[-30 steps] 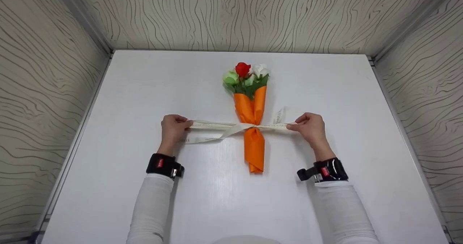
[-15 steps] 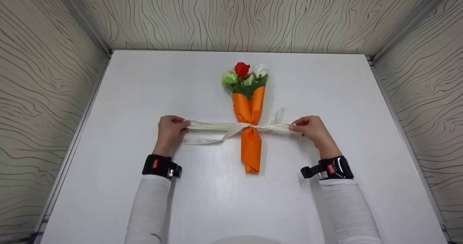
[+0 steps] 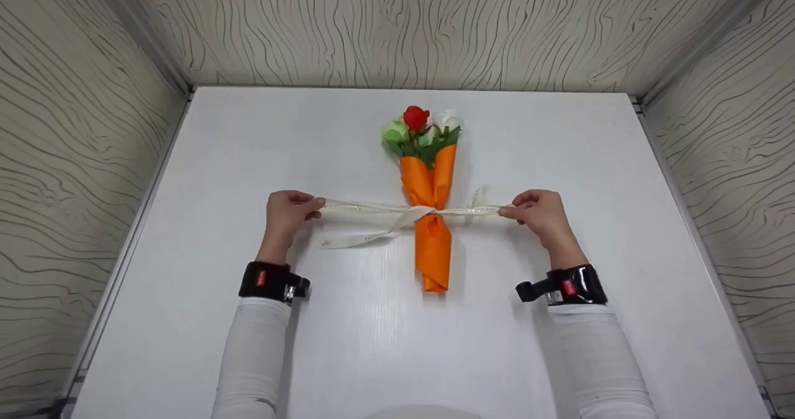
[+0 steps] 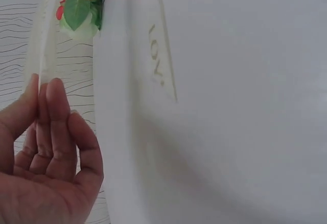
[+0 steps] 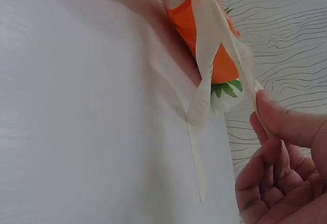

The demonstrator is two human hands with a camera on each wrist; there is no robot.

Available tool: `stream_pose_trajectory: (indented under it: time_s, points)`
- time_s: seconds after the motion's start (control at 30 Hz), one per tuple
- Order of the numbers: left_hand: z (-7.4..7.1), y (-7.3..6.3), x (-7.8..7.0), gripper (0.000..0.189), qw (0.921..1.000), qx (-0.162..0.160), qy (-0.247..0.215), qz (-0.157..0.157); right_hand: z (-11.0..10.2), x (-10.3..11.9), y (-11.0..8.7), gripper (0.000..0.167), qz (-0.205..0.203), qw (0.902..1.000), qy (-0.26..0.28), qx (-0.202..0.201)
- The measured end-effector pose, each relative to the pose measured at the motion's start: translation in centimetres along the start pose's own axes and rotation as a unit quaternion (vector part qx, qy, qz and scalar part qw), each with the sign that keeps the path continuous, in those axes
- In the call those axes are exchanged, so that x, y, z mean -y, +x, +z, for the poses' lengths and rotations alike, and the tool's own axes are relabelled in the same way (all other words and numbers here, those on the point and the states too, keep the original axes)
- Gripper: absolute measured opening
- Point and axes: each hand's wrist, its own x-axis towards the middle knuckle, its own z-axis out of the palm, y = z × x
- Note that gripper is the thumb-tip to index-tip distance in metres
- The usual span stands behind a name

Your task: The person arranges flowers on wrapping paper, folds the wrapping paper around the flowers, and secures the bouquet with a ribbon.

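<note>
A bouquet wrapped in orange paper [image 3: 433,251] lies in the middle of the white table, with a red rose [image 3: 416,118], pale green and white blooms at its far end. Cream printed ribbon [image 3: 366,207] is knotted around its narrow waist. My left hand [image 3: 289,220] pinches a taut length of ribbon between thumb and fingertips, out to the left. On the opposite side my right hand [image 3: 543,217] pinches another length, pulled straight. One loose tail [image 3: 354,241] lies lower left of the knot, and its lettering shows in the left wrist view. Another loose tail [image 5: 196,157] hangs beside the right hand.
The white table [image 3: 372,344] extends on all sides of the bouquet. Panels with a wood-grain line pattern [image 3: 397,31] stand behind it and at both sides. Black wrist bands with camera mounts [image 3: 266,280] sit on both wrists.
Both hands have drawn slightly farther apart, stretching the ribbon, and have shifted a little away from me in the last half second. The bouquet has moved slightly the same way.
</note>
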Motion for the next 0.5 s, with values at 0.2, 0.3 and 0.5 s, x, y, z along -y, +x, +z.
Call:
stream_pose_trajectory:
  time_s: [0.2, 0.3, 0.5]
  points:
    - [0.1, -0.1, 0.3, 0.028, 0.9998, -0.008, 0.015, -0.002, 0.2, -0.8, 0.3, 0.04, 0.01, 0.9999, 0.0, -0.009]
    - [0.1, -0.3, 0.6, 0.026, 0.9994, -0.016, 0.032, 0.004, 0.7, -1.4, 0.5, 0.038, 0.013, 0.9999, 0.009, -0.006]
    - [0.2, -0.4, 0.7, 0.026, 0.997, -0.025, 0.073, 0.002, 1.2, -2.0, 0.5, 0.035, 0.019, 0.9997, 0.016, -0.005]
